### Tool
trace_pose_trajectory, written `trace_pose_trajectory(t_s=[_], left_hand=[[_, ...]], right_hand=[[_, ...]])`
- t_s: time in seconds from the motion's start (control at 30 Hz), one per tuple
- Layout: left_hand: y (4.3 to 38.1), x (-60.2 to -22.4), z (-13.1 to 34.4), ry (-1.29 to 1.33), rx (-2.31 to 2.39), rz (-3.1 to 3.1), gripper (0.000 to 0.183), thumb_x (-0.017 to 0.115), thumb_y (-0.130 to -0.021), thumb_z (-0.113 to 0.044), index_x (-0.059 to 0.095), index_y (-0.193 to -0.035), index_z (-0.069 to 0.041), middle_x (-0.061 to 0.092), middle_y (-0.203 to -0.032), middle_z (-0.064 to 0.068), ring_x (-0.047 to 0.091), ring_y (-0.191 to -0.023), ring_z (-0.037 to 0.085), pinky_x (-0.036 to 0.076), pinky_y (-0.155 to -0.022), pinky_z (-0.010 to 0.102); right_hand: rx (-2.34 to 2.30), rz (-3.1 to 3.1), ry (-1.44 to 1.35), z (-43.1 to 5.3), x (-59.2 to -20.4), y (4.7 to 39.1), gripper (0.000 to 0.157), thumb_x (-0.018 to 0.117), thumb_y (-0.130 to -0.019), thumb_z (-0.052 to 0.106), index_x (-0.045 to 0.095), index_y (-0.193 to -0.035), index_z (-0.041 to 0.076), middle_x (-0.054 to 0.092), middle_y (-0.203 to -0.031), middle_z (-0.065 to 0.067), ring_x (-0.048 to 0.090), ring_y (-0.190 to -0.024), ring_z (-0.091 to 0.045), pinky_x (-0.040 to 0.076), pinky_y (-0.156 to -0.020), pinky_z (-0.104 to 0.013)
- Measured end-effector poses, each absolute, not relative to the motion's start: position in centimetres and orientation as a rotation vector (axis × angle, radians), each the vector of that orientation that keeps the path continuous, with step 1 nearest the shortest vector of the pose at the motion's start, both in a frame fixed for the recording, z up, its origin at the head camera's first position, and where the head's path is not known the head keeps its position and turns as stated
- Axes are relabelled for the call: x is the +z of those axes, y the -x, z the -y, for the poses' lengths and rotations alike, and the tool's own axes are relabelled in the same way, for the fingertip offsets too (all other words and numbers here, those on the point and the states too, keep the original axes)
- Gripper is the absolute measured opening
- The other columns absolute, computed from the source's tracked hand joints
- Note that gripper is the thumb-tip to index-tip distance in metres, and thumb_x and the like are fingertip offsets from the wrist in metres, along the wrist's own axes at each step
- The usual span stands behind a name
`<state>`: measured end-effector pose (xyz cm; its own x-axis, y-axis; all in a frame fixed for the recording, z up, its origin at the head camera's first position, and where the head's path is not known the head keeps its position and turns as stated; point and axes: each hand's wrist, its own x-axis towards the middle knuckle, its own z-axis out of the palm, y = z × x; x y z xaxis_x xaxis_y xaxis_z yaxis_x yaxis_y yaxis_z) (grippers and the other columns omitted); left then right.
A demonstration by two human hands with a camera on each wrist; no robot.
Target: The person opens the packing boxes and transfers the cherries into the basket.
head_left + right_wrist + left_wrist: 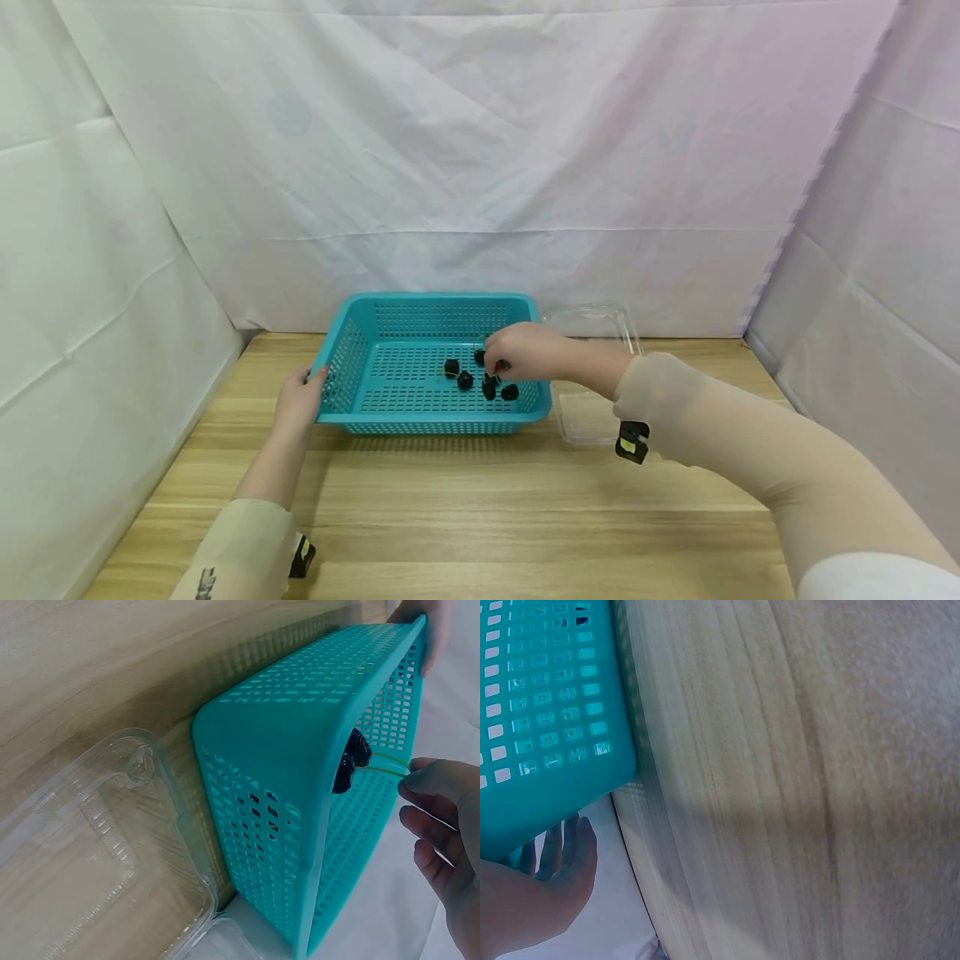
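A teal perforated basket point(427, 418) stands on the table, with several dark cherries point(465, 381) on thin stems in its right half. At the basket's left side, my left hand point(298, 402) grips the rim, thumb on top; the left wrist view has its fingers point(568, 851) curled beneath the outer edge. My right hand point(525, 352) reaches over the right wall. In the right wrist view, thumb and forefinger pinch thin greenish stems point(381, 769), which lead to dark cherries point(352, 759) at the basket's mouth. Part of the fruit is hidden behind the rim.
A clear plastic clamshell box point(588, 417) lies open just right of the basket, partly beneath my right forearm. The wooden table point(465, 508) extends toward me. White cloth point(487, 150) hangs behind and along both sides.
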<state>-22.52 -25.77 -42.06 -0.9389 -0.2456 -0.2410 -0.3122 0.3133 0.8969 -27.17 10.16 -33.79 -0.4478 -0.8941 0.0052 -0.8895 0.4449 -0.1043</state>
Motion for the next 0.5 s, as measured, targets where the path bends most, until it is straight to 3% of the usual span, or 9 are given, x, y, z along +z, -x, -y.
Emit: trace_pose_trajectory(t_s=[0.5], left_hand=[[22.3,-41.8,25.6,0.510,1.738,-2.506,0.060,0.031,-0.106,-0.036,0.028,-0.149,0.006,0.037,-0.145,0.028,0.041,-0.128,0.038,0.041,-0.101,0.052]], right_hand=[[-0.094,-2.592,1.502,-9.1,-34.1,28.4,0.023,0.058,-0.092,-0.001,0.078,-0.092,0.012,0.070,-0.095,-0.001,0.064,-0.088,-0.017,0.050,-0.069,-0.025]])
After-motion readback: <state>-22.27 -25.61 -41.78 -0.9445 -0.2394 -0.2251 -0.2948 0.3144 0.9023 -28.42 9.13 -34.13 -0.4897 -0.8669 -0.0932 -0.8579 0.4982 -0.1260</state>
